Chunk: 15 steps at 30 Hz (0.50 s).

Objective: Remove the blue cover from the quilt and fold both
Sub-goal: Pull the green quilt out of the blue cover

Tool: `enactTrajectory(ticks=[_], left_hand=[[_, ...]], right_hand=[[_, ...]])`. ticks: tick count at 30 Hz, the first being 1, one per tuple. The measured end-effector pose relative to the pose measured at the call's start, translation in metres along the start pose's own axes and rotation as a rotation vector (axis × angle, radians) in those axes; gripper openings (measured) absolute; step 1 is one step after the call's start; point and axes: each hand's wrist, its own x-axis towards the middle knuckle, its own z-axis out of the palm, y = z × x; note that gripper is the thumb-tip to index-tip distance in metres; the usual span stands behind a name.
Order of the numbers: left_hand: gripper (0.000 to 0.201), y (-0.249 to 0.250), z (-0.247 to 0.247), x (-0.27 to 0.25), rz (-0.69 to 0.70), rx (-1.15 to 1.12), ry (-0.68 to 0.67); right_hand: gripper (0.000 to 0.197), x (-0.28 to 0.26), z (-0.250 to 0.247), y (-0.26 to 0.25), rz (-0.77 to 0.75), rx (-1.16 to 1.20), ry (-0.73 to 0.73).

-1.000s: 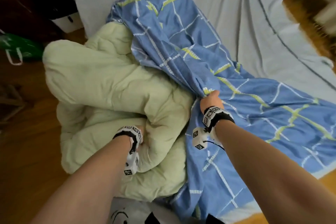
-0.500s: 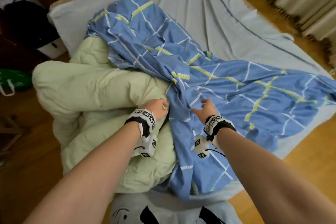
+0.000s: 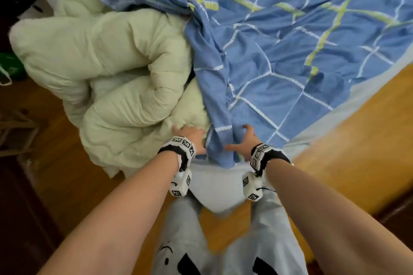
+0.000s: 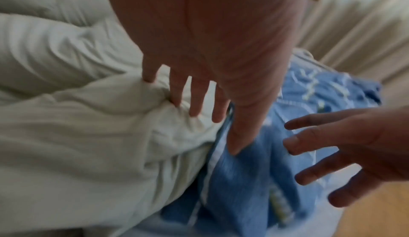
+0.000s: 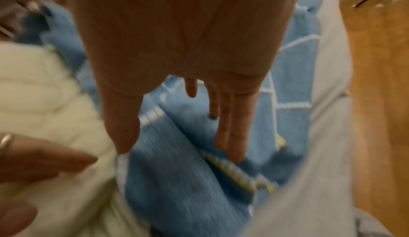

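The blue checked fabric cover lies spread over the grey-sheeted bed, its near edge beside the bunched pale-green quilt. Since a moment ago both hands have dropped to that edge, likely to find the opening. Left hand presses the quilt, fingers straight; right hand hovers, fingers spread, gripping nothing
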Motion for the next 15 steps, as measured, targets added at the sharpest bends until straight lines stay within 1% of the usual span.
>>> enactTrajectory(ticks=[1,3,4,6,7,8,9,10,11,12,13,15], left_hand=[[0.08,-0.005,0.019,0.009,-0.018,0.084,0.023],[0.112,-0.02,0.054,0.025,-0.085,0.179,0.094],[0.122,-0.031,0.066,0.036,-0.108,0.215,0.12],[0.126,-0.053,0.083,0.054,-0.13,0.277,0.129],[0.127,-0.064,0.089,0.064,-0.144,0.295,0.132],[0.128,-0.073,0.093,0.072,-0.16,0.318,0.128],[0.124,-0.079,0.095,0.077,-0.172,0.352,0.109],[0.11,-0.08,0.096,0.079,-0.176,0.37,0.091],[0.087,-0.08,0.096,0.078,-0.166,0.375,0.092],[0.065,-0.077,0.096,0.076,-0.148,0.371,0.116],[0.052,-0.073,0.094,0.074,-0.139,0.358,0.143],[0.046,-0.059,0.081,0.065,-0.146,0.321,0.122]], right_hand=[[0.118,0.003,0.02,0.014,0.06,-0.019,0.013],[0.136,0.013,0.063,0.033,0.195,-0.067,0.054],[0.144,0.022,0.085,0.036,0.249,-0.041,0.082],[0.151,0.046,0.126,0.036,0.311,0.097,0.153],[0.148,0.059,0.143,0.031,0.328,0.185,0.212],[0.136,0.072,0.155,0.024,0.34,0.275,0.285],[0.112,0.083,0.161,0.02,0.331,0.341,0.347],[0.081,0.089,0.163,0.018,0.302,0.359,0.4],[0.055,0.09,0.159,0.019,0.261,0.348,0.434],[0.04,0.087,0.153,0.021,0.213,0.336,0.45],[0.034,0.08,0.143,0.024,0.16,0.336,0.471],[0.032,0.062,0.121,0.029,0.074,0.381,0.536]])
